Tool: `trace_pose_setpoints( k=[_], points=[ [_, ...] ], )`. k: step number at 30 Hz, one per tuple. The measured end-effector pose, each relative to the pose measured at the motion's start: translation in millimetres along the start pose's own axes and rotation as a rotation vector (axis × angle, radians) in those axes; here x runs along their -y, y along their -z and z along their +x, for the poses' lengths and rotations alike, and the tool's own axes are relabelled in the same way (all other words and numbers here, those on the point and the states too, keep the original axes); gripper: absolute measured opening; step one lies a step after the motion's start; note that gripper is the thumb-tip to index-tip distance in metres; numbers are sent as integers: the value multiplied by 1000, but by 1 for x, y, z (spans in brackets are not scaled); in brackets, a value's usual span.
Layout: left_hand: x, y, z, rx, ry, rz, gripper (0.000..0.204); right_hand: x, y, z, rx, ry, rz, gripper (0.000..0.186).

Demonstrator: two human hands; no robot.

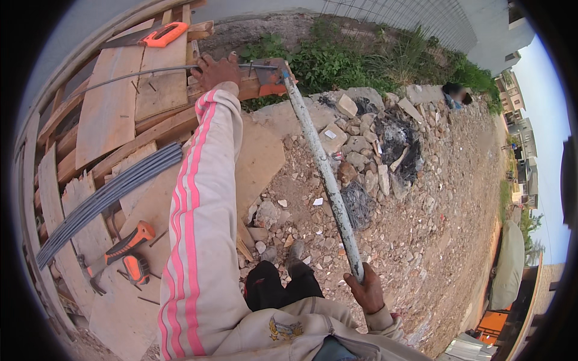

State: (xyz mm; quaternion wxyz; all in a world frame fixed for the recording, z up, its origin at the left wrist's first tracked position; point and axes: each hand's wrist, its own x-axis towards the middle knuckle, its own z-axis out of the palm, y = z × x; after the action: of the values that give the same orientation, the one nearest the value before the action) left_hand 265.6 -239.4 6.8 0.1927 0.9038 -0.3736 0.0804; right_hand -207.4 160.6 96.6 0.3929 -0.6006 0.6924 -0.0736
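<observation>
My left hand (pixel 217 71) is closed over a thin grey steel rod (pixel 135 74) at the far end of a wooden workbench, pressing it near the bench's edge. The rod's right end reaches a metal bending fixture (pixel 272 75) with orange paint, fixed on the wood. My right hand (pixel 365 289) grips the near end of a long pipe with worn pale paint (pixel 322 162). The pipe's far end meets the rod's tip at the fixture, with a blue patch there. Exactly how the two engage is too small to tell.
On the bench lie a bundle of steel rods (pixel 111 201), a claw hammer (pixel 117 253), a tape measure (pixel 136 268), loose nails and a handsaw (pixel 153 37). Rubble (pixel 361 144) and black plastic cover the ground to the right. Another person (pixel 456 96) is farther off.
</observation>
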Motion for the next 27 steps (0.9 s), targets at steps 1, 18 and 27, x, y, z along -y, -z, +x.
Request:
trace_pose_setpoints(
  k=[1, 18, 27],
  points=[
    [11, -2, 5, 21, 1, -10, 64, -9, 5, 7, 22, 11, 75, 44],
    [13, -1, 9, 80, 23, 50, 66, 4, -3, 3, 646, -298, 878, 16],
    [22, -8, 17, 88, 20, 35, 67, 2, -15, 12, 539, -61, 718, 19]
  ],
)
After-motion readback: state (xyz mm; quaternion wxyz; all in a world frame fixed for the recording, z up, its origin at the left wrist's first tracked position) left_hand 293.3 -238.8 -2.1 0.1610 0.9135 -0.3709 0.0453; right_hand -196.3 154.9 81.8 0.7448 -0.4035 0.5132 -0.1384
